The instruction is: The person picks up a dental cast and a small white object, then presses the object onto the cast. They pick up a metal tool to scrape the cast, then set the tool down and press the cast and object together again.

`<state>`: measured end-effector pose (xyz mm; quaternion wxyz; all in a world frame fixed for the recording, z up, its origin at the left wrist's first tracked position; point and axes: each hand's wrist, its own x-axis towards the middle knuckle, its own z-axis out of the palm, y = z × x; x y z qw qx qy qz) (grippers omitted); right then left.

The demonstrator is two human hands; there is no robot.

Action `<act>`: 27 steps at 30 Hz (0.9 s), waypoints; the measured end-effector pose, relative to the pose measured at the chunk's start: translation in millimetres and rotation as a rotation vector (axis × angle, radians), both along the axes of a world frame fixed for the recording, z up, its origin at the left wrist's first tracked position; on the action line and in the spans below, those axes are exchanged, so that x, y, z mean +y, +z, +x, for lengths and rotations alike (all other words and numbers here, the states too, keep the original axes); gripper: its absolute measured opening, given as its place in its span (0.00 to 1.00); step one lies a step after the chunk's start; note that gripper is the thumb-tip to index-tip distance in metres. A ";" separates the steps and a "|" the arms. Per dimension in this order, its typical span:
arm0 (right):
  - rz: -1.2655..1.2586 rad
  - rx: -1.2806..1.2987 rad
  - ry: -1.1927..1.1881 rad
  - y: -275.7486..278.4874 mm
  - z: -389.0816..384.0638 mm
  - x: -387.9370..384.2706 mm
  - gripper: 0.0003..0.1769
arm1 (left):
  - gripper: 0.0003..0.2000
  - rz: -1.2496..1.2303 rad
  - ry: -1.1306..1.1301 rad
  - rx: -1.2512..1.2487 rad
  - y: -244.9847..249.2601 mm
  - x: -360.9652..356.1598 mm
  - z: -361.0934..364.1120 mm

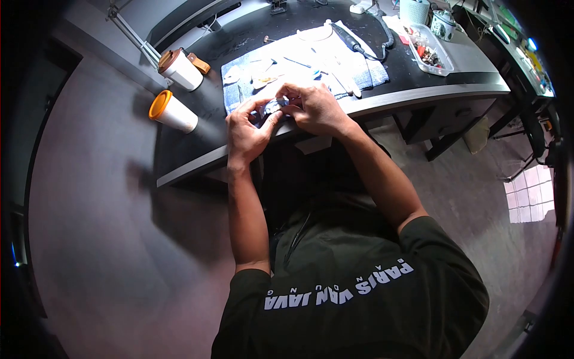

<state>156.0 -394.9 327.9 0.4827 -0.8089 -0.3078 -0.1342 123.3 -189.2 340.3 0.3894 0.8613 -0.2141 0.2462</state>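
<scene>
Both hands meet at the table's near edge, in front of a brightly lit blue cloth (235, 99). Between their fingertips is a small, shiny, silver-grey object (274, 106), whose kind I cannot make out. My left hand (246, 133) grips it from the left with thumb and forefinger. From the right, my right hand (317, 107) pinches the same piece, fingers bent over its top. Thin tools and small pale pieces lie on the cloth, washed out by the glare. A black pen-shaped tool with a cable (347, 39) rests across the cloth's far right part.
At the left stand a white cup with an orange lid (173, 112) and a white cup with a brown lid (181, 70). A clear plastic bin (431, 52) of small parts sits at the right, near a patterned mug (443, 26). A metal strip (418, 94) edges the black table.
</scene>
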 end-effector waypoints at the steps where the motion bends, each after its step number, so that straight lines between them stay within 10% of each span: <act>1: 0.016 -0.010 0.003 -1.8 0.5 0.4 0.12 | 0.15 -0.021 -0.003 0.016 -1.4 0.0 0.5; 27: 0.134 -0.140 0.041 -5.4 4.0 1.8 0.11 | 0.21 -0.021 0.035 0.118 -1.7 0.3 3.2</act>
